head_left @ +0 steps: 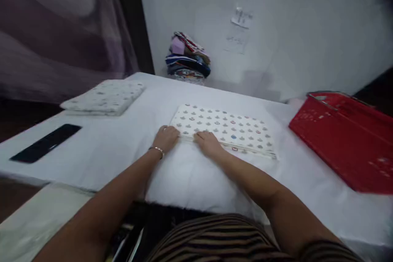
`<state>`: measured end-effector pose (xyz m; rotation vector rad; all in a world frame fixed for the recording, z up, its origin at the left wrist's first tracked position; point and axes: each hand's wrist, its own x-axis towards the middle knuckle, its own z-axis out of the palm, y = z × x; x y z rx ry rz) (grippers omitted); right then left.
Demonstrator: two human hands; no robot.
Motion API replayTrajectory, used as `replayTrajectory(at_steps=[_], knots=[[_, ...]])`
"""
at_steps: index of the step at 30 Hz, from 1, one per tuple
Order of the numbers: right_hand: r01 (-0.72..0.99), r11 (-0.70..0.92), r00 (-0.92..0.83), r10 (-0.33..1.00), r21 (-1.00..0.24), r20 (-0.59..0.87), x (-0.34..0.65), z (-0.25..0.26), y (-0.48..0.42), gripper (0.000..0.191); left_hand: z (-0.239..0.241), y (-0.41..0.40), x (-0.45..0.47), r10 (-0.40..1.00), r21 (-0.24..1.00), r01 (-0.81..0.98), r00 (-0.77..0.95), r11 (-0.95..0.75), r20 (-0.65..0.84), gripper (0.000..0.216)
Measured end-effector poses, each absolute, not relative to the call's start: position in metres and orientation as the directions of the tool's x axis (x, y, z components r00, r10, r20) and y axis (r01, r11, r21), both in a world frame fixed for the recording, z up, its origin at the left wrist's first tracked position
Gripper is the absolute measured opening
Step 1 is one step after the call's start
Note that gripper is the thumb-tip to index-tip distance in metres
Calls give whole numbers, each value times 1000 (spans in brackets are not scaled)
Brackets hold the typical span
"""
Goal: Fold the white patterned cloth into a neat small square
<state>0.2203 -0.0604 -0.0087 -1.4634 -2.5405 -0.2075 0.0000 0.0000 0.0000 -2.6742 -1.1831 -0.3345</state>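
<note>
A folded white cloth (224,127) with a small grey, red and blue print lies flat on the white-covered table in front of me. My left hand (166,137), with a bracelet at the wrist, is closed on its near left corner. A short way to the right, my right hand (207,141) has its fingers curled over the near edge of the same cloth. The fingertips of both hands are partly hidden by the fabric and the knuckles. Layers of fabric show along the near edge, right of my right hand.
Another folded printed cloth (104,96) lies at the table's (110,163) far left, behind a black flat object (46,143). A red basket (346,139) stands at the right. Folded textiles (188,57) are stacked by the wall. Pale fabric (46,213) is at the lower left.
</note>
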Motion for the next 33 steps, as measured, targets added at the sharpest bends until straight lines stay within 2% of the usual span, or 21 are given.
replayTrajectory(at_steps=[5,7,13,18,21,23,25,27,29,33], knots=[[918,395,-391,888,32,244,302,-7,-103,36,-3,3,1,688,-95,744,652,-661,321,21],[938,344,-342,904,37,257,334,-7,-123,34,-4,-1,7,667,-99,734,658,-672,350,27],[980,188,-200,944,71,263,418,-9,-182,33,-6,-16,46,566,-79,626,746,-776,350,30],[1000,-12,10,953,5,301,468,-7,-222,30,-6,-20,88,511,-26,548,796,-836,326,31],[978,-155,193,921,-137,339,484,-4,-235,30,-7,-23,110,481,1,505,821,-863,309,33],[900,-278,385,868,-336,312,487,-2,-236,27,-8,-25,122,475,18,493,826,-870,303,35],[695,-398,588,794,-599,155,485,-1,-233,21,-10,-26,130,476,33,489,829,-872,294,36],[454,-467,675,736,-759,-50,482,1,-227,19,-12,-25,133,485,46,494,827,-868,284,36],[330,-491,678,717,-807,-159,479,2,-220,21,-15,-25,134,492,59,498,823,-865,284,36],[297,-488,656,729,-821,-196,481,2,-207,26,-18,-25,132,490,69,494,818,-866,302,37]])
